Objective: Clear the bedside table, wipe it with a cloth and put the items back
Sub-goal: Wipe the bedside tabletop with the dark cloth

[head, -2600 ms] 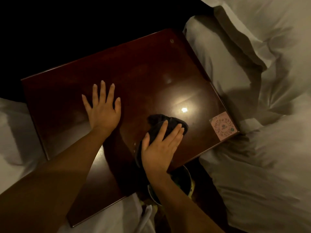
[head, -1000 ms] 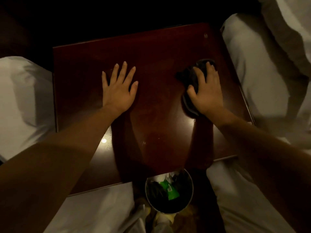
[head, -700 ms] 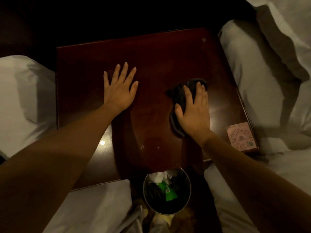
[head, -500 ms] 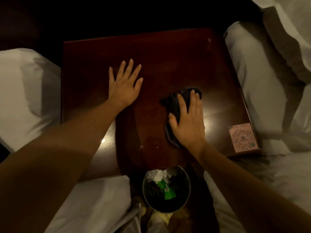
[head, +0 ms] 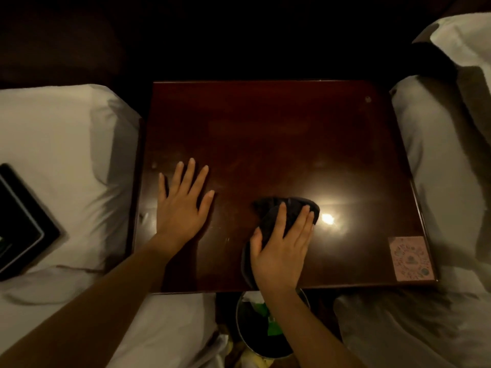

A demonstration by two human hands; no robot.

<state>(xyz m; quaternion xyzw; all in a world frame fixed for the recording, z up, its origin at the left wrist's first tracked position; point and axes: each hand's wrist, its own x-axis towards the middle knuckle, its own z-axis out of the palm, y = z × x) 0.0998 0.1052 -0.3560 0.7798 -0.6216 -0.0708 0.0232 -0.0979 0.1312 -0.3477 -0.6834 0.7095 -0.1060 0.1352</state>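
Right hand (head: 283, 251) lay flat with its fingers pressing the dark cloth (head: 289, 211) onto the near part of the bedside table (head: 265, 134). Left hand (head: 183, 205) lay flat and spread wide on the wood beside it, holding nothing. Further right, a pink sticker (head: 410, 258) sat in the near corner.

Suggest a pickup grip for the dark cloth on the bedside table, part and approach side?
Probably pinch the bunched far end of the dark cloth from above. It humps up beyond the fingertips of the right hand, which lies flat on its near part. The rest lies thin on the bedside table, so coming in from the side offers little to catch.
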